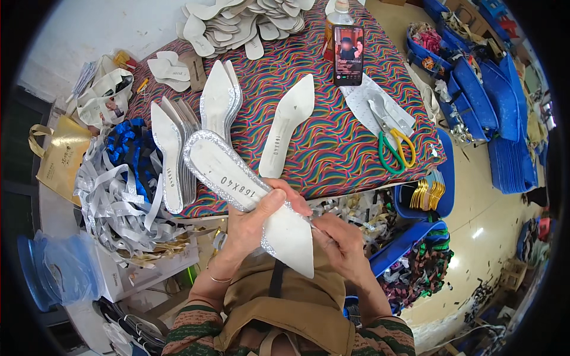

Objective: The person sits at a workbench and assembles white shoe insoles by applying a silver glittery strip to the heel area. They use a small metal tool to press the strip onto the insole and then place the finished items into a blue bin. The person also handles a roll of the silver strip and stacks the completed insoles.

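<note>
Both hands sit nearest in the head view: left hand (pixel 252 216) wraps thumb & fingers around the waist of a white pointed insole w/ glitter-silver edging (pixel 255 202), right hand (pixel 339 240) pinches narrow at its toe end, all held over the lap just below the patterned table (pixel 332 142). Risk, imo: the edging could wrinkle or lift near the tip if the right pinch slips, & the stacked insoles (pixel 178 148) at the table edge look easy to knock off w/ an elbow.

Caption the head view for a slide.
Both hands, left and right, hold a glitter-edged white insole above a table with insoles, scissors and a phone.
</note>
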`<state>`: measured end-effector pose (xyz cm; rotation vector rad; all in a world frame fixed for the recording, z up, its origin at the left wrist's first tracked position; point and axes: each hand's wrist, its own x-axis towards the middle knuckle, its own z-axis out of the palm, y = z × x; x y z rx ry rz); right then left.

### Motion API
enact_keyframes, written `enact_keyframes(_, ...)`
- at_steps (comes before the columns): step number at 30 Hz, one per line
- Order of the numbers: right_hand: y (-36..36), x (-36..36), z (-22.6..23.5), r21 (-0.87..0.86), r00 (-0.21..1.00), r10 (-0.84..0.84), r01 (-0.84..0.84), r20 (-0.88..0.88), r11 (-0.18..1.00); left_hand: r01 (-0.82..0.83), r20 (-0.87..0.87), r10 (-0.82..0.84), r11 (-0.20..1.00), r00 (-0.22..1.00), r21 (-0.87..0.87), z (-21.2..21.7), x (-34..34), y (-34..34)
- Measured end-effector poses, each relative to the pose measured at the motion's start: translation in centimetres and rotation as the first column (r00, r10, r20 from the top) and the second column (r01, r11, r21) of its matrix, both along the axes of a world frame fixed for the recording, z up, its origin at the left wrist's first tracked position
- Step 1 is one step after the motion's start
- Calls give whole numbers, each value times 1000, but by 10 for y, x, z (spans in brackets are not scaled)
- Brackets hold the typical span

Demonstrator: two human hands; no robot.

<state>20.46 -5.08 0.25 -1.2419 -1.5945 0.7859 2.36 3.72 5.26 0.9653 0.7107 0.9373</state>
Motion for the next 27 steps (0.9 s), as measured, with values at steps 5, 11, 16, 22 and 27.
enact_keyframes(5,-2,42,23,-454,985,132,-168,-109,875,-165,107,168,986,980,-30,-13,-2,16)
enact_keyframes(11,-9,163,43,-598,993,-50,-23,-105,802,-377,153,392,918,907,-121,-13,-37,42)
enact_keyframes(16,18,249,75,-233,878,-468,477,97,847,-395,202,455,876,867,-277,-28,-57,37)
enact_keyframes(22,122,263,74,305,580,-647,581,495,755,-322,269,442,862,855,-391,-33,-23,20)
enact_keyframes(27,138,165,21,96,805,-568,560,173,823,-255,333,412,869,848,-424,-36,-1,19)
